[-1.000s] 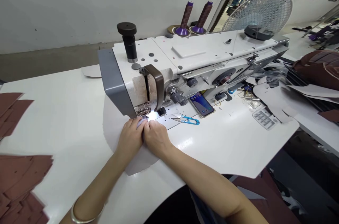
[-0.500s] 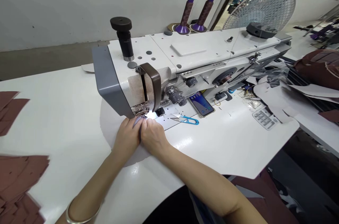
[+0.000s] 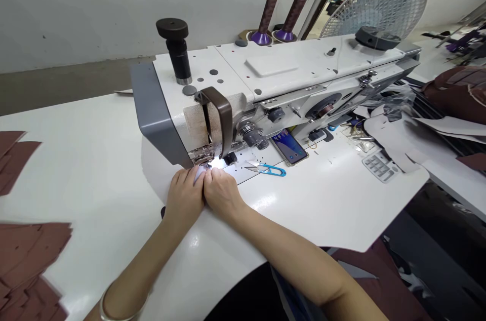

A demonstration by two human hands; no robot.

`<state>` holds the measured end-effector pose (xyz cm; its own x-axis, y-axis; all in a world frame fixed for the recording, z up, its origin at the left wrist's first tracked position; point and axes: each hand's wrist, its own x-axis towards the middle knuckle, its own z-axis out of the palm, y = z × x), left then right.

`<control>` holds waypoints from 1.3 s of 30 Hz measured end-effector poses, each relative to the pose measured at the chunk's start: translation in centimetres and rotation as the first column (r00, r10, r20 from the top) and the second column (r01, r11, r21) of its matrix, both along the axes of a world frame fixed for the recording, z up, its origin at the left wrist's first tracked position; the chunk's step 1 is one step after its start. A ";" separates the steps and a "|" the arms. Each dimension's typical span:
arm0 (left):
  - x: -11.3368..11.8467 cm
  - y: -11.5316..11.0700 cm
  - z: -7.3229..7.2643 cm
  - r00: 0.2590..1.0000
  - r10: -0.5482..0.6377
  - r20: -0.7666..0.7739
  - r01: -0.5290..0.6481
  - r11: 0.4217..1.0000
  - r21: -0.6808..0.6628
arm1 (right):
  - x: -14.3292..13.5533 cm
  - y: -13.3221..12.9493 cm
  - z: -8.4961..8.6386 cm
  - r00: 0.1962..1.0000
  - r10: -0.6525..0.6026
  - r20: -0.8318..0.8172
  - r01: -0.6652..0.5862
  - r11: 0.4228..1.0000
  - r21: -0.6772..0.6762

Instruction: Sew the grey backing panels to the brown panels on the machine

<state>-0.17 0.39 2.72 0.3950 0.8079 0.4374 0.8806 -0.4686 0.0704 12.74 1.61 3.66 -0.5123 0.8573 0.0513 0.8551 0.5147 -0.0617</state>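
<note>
My left hand [image 3: 185, 193] and my right hand [image 3: 224, 192] are side by side at the front of a white sewing machine [image 3: 228, 60]. Between their closed fingers is a pale grey piece of material [image 3: 154, 171], pinched at its near edge just before the lit presser foot [image 3: 205, 165]. The piece spreads flat to the left under the machine head, and my hands cover much of it. Thread snips [image 3: 270, 169] with a blue handle lie to the right of my right hand. A small black part [image 3: 163, 212] peeks out left of my left wrist.
A phone [image 3: 290, 148] lies under the machine arm. Stacks of brown cut pieces [image 3: 28, 260] sit at the left. Two brown thread cones [image 3: 268, 19] and a fan [image 3: 379, 7] stand behind. Pale cut pieces [image 3: 393, 138] and a stencil plate [image 3: 379, 165] lie right.
The pale piece has shifted or turned under my hands: its part below my wrists no longer shows, and the black part has come into sight. Both hands still grip it near the presser foot.
</note>
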 end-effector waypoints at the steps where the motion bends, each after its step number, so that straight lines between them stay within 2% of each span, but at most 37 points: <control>1: 0.0 0.0 0.0 1.000 0.004 0.001 -0.004 1.000 0.007 | 0.0 0.0 0.1 1.000 0.005 0.001 -0.005 1.000 -0.009; 9: -0.1 -0.1 -0.2 0.999 0.017 0.039 -0.016 0.999 -0.044 | 0.1 0.2 0.4 1.000 0.024 0.007 -0.024 0.999 -0.029; 19: 0.1 0.0 -0.1 0.999 -0.025 -0.041 0.029 0.995 0.090 | 0.3 0.3 0.4 0.999 0.010 -0.035 -0.011 0.999 -0.050; 24: -0.2 0.2 -0.3 0.998 0.004 -0.069 -0.001 0.999 0.039 | 0.3 0.2 0.2 0.998 -0.026 -0.052 0.024 0.999 -0.048; 31: -0.3 0.2 -0.8 0.995 0.010 -0.099 -0.006 0.999 0.042 | 0.3 0.3 0.1 0.998 -0.038 -0.057 0.034 0.997 -0.062; 35: -1.0 0.9 -1.1 0.997 0.024 -0.073 -0.027 0.999 -0.043 | 0.3 0.3 -0.3 0.996 -0.065 -0.059 0.062 0.997 -0.053; 39: -2.0 1.9 -1.4 0.999 0.025 -0.038 -0.027 0.999 -0.041 | 0.2 0.2 -0.7 0.996 -0.076 -0.054 0.074 0.997 -0.037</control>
